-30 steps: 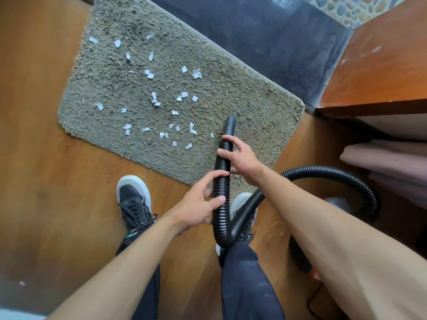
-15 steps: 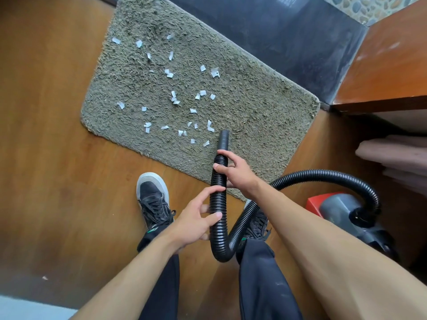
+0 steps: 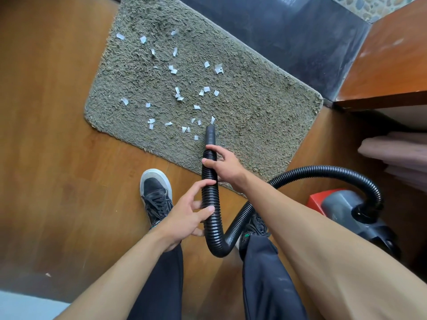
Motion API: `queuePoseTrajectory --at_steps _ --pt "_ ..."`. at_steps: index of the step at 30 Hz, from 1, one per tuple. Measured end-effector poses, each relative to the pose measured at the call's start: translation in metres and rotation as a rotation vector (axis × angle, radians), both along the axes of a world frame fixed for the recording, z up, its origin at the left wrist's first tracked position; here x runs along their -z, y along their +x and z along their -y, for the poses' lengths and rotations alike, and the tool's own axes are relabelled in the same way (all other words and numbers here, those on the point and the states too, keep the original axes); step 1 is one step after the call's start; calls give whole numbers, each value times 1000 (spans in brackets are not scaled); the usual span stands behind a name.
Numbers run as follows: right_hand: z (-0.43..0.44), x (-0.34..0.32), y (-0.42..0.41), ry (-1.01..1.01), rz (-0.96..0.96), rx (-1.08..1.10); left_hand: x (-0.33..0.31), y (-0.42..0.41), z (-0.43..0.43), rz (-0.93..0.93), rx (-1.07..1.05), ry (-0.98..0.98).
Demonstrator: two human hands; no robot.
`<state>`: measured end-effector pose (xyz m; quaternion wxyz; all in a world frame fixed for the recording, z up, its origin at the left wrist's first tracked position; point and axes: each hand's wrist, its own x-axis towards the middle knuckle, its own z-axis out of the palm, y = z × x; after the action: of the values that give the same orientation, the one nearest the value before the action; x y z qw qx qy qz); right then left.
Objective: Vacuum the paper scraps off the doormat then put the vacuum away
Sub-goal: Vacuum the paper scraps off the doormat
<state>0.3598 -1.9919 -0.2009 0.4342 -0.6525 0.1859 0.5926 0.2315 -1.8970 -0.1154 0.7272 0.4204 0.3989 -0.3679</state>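
Currently: my right hand (image 3: 223, 168) wrapped round black ribbed vacuum hose (image 3: 209, 175), just behind its smooth nozzle end (image 3: 210, 136). My left hand (image 3: 187, 217) clasps same hose lower down, thumb over top. Nozzle tip over near part of grey-green shaggy doormat (image 3: 258, 116), just beside nearest white paper scraps (image 3: 177, 96); rest scattered across mat's middle and far left. Red-and-grey vacuum body (image 3: 339, 203) sits on brown wooden floor (image 3: 57, 135) at my right, off mat.
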Motion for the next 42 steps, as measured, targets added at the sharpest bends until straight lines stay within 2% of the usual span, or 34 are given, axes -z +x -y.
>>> queuePoseTrajectory --at_steps 12,21,28,42 --pt "-8 2 8 -22 87 38 9 10 -12 47 25 11" --pt "8 -6 -15 -110 20 114 1 -3 -13 20 96 -62" --pt "3 -10 -32 -102 -76 66 0 -29 -19 -36 49 -112" --pt "-31 -7 -37 -60 -37 -65 2 -43 -35 -42 -44 -93"
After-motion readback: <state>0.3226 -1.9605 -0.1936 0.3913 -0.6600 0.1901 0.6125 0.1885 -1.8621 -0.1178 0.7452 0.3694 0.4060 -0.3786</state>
